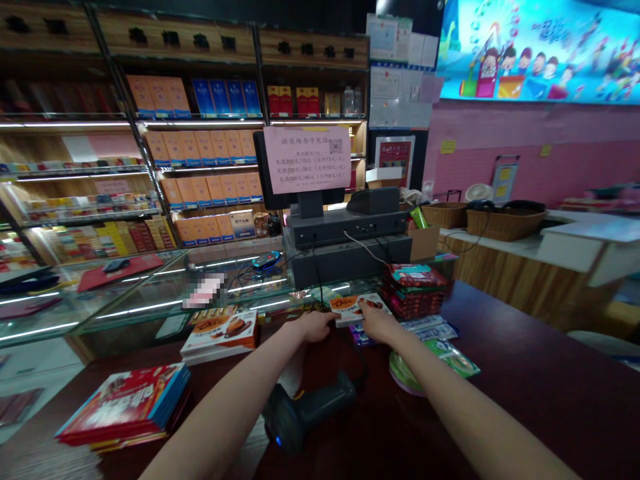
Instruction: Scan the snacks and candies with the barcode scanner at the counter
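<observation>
A white and orange Dove chocolate box (350,304) lies at the far side of the dark counter, between my two hands. My left hand (316,325) is closed at its left end, with the fingertips partly hidden. On the other end, my right hand (378,323) grips the box, one finger across its top. Purple and blue packets (425,328) lie beside my right hand. Just behind them stands a stack of red packets (416,293). A black barcode scanner (305,410) rests on the counter between my forearms.
More Dove boxes (220,337) are stacked at left, with red and blue snack packets (130,403) nearer. A green round packet (440,360) sits under my right forearm. Behind the counter edge stand a glass display case (150,293) and a cash register (345,230).
</observation>
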A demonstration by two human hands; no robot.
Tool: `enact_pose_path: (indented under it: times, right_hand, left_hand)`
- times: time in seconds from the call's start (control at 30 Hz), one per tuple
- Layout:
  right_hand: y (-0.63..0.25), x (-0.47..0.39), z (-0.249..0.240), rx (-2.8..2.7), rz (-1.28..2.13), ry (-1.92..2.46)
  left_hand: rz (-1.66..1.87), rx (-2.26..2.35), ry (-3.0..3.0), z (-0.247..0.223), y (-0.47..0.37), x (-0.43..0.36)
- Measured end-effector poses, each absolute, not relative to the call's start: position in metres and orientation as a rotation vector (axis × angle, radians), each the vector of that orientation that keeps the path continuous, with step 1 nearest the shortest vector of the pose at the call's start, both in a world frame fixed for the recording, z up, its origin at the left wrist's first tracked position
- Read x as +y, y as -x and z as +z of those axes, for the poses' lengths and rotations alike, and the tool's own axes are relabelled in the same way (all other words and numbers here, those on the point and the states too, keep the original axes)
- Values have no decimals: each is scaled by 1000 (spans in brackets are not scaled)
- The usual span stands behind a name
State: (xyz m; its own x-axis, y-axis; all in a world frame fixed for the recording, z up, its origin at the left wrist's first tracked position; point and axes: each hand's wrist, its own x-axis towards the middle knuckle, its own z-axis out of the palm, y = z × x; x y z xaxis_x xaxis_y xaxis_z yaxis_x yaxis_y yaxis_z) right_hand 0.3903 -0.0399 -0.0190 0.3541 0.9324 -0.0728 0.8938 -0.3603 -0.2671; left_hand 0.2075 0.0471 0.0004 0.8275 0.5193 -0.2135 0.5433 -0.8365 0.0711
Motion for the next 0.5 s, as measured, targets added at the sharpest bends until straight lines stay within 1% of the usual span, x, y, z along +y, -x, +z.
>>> enact_pose_path:
  times: [0.27, 0.5]
  right_hand:
    - [-413, -38, -17, -1504, 307, 2496]
    - [-417, -34, -24, -1438, 312, 2487]
  left_hand:
    - [-278, 820, -2913, 3, -209, 42]
    - [-206, 799, -2839, 2, -207, 48]
